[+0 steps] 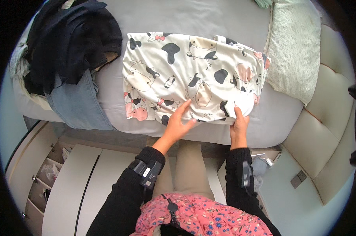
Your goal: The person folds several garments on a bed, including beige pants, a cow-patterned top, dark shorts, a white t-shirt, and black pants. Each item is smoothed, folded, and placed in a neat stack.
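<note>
A white cloth garment (178,70) printed with cartoon cows and black patches lies in a folded, roughly rectangular shape on the grey bed sheet (154,17). My left hand (178,124) rests at its near edge, index finger on the cloth and thumb apart from it; the other fingers are hidden. Farther right, my right hand (240,125) pinches the near right corner, thumb on top and fingers partly under the fabric. Small wrinkles run through the cloth between the hands. At its left end, a lower layer shows beneath the top one.
Dark clothing (77,41) and blue denim (77,103) are heaped on the bed's left side. A pale fluffy pillow (293,50) lies by the padded headboard (319,126). Below stand a white cabinet (113,183) and open compartments (45,177) holding plastic bags.
</note>
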`<state>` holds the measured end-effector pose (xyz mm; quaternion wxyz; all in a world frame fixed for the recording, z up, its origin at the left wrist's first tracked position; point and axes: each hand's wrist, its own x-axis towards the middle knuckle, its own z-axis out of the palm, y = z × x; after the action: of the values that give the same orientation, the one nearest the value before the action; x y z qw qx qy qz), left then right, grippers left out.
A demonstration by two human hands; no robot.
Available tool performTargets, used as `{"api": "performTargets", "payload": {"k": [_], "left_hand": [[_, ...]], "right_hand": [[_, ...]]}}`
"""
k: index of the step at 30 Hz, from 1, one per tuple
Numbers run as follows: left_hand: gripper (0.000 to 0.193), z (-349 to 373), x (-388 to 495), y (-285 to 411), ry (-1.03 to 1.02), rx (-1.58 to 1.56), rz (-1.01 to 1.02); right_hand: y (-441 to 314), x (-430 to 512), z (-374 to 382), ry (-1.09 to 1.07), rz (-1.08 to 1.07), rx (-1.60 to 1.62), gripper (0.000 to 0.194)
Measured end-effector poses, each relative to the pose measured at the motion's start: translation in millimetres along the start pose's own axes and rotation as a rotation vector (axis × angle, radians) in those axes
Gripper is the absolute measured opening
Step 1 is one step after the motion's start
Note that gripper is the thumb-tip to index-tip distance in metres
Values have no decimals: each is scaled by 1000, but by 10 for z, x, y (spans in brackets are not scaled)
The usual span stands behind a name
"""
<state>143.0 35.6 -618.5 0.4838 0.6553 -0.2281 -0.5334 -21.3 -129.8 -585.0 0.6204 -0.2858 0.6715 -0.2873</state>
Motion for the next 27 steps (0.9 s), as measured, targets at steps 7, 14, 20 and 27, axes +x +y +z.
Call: {"api": "performTargets", "payload": {"k": [7,14,20,27], "left_hand": [[67,-323,-125,-276,156,-1176,-673],[80,-649,-581,-274,63,-1086,-365],[45,-491,-487,-248,476,-733,-509],[21,-660,-588,-464,787,-390,-676]], "right_hand": [[-62,-579,1545,-433,-783,-651,55],[827,-990,2615,-815,-394,-906,57],[781,-926,1994,-1103,-387,-706,28],[453,62,1471,-470,-309,-753,35]]}}
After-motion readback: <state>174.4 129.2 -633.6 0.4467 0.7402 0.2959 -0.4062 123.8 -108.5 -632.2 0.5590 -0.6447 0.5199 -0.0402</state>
